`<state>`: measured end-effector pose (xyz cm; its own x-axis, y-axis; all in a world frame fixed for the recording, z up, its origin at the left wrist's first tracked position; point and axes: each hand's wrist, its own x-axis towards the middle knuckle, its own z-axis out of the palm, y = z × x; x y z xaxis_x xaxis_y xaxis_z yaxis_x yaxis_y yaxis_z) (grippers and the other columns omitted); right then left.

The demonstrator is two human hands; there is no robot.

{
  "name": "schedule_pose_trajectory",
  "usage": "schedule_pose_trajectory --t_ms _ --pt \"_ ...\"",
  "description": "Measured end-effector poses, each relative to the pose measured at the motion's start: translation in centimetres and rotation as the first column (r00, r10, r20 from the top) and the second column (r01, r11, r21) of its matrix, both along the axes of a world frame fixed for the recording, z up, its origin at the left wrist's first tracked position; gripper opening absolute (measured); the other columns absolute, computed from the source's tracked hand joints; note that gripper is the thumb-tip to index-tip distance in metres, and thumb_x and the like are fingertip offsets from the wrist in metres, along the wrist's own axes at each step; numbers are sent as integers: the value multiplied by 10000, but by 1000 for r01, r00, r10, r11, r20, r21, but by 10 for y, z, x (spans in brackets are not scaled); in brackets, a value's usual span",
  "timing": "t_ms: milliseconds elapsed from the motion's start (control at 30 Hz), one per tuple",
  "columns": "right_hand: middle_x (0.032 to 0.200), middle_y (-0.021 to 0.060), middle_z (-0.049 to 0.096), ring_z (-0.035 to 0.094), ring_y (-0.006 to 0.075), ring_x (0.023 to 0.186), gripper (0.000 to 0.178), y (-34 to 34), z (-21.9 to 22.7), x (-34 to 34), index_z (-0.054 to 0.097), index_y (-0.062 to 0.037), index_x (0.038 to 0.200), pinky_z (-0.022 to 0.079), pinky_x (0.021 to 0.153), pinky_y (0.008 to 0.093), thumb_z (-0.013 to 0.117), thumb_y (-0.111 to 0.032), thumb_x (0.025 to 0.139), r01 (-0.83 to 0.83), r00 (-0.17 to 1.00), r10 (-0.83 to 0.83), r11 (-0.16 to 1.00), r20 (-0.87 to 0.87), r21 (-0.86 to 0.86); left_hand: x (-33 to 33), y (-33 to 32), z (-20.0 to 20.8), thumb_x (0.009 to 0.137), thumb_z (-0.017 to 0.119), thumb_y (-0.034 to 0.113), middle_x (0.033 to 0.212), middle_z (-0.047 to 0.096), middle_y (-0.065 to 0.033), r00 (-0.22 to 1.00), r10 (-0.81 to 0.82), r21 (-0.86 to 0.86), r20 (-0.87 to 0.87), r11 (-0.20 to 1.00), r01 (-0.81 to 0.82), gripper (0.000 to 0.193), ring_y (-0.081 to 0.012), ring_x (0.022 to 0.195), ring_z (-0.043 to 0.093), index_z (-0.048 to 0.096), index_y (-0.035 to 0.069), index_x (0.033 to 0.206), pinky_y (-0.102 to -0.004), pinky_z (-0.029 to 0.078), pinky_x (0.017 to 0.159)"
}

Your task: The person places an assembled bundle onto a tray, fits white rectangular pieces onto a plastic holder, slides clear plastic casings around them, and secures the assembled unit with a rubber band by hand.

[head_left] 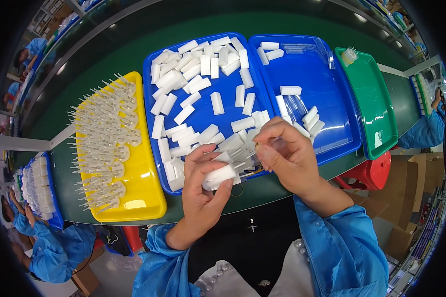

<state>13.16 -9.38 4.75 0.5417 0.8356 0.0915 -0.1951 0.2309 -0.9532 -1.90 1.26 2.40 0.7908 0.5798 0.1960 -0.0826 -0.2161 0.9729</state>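
Note:
My left hand (206,185) is wrapped round a small bundle of white rectangular blocks (220,175), with thin clear prongs poking out on its right side. Close by, the thumb and fingers of my right hand (287,156) are pinched together at the tips of those prongs. What they grip there is too small to make out. Both hands hover over the near right corner of a blue tray (203,110), which is scattered with many more white blocks (217,103). Thin yellowish loops (255,170) show beneath the right fingers.
At the left, a yellow tray (144,200) bears rows of clear pronged pieces (104,143). A second blue tray (327,84) holds a few white blocks and clear plastic sheets. Beyond it lies a green tray (376,109). A red stool (374,173) stands below; co-workers sit either side.

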Motion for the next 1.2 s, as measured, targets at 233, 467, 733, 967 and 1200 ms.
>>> schedule_pose_trajectory --t_ms 233,467,733,967,1200 --pt "891 19 540 531 35 741 254 1 -11 -7 546 4 1081 444 624 165 621 -66 848 -69 996 62 992 -60 -106 1 -2 1 784 623 21 1259 371 -155 1000 -28 30 -7 999 28 226 -264 1111 447 543 33 996 -348 368 919" --pt "928 38 539 558 97 780 295 2 -10 -11 538 19 1136 482 734 226 595 -43 853 -132 913 97 989 -396 -63 1 -2 -1 823 624 101 1252 391 -164 1000 21 -6 -20 1000 -21 215 -259 1109 443 533 28 1004 -337 364 915" --pt "976 99 590 606 133 892 234 -4 -20 -15 536 32 1062 498 789 236 605 -23 846 -79 952 71 997 -298 -17 2 -3 -10 848 600 125 1235 416 -155 998 29 -141 49 990 -22 187 -223 1076 456 521 29 988 -325 370 901" --pt "978 110 601 618 147 896 233 -2 -28 -19 538 38 1036 502 775 235 625 -28 831 -25 974 24 1000 -224 -3 5 -7 -13 880 554 115 1225 415 -160 987 82 -227 139 973 -49 127 -213 1050 483 516 35 971 -304 391 868" --pt "969 117 610 625 165 904 216 1 -26 -23 560 45 1022 508 758 237 627 -24 828 38 990 -33 999 -138 34 4 -3 -7 898 530 146 1226 403 -181 995 59 66 77 996 -64 136 -236 1057 479 512 34 974 -322 396 866"
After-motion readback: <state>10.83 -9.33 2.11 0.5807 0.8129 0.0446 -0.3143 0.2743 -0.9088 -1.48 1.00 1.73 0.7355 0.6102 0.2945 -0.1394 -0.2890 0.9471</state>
